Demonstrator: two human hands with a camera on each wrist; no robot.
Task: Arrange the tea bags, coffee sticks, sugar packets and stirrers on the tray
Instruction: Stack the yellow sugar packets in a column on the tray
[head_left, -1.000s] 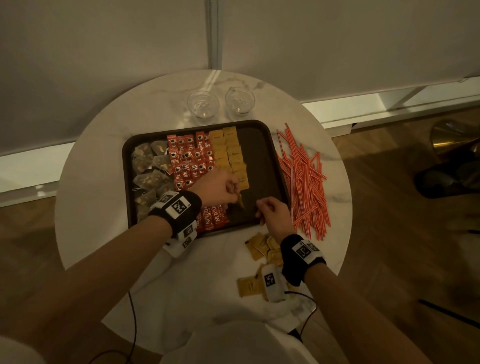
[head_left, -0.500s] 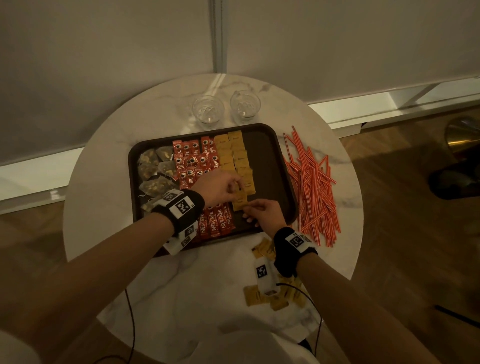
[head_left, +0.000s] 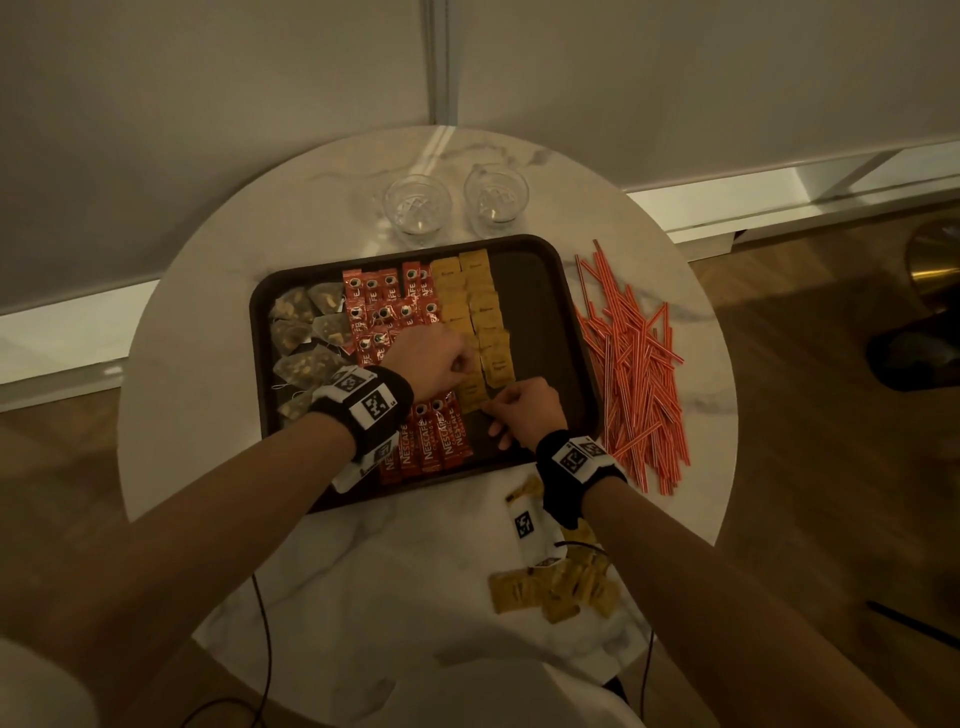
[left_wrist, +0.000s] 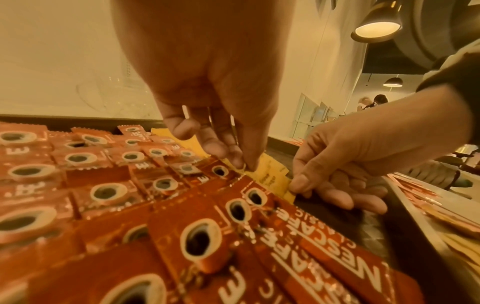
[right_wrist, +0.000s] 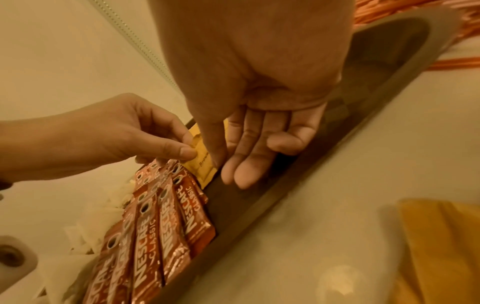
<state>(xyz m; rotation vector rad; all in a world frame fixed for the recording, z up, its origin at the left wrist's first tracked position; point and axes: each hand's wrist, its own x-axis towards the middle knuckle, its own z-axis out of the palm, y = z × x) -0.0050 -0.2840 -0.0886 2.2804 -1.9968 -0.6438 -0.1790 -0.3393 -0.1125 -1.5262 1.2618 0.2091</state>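
The left hand (head_left: 434, 361) pinches a corner of a yellow paper sugar packet (right_wrist: 201, 170) at the near end of the yellow row on the dark rectangular tray (head_left: 540, 312). The right hand (head_left: 527, 415) presses its thumb on it (other fingers loosely straight), beside red coffee sticks (right_wrist: 166, 222).

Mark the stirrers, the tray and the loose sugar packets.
stirrers (head_left: 634, 364): head view, middle of the pile.
tray (head_left: 540, 312): head view, bare floor.
loose sugar packets (head_left: 519, 590): head view, leftmost packet.
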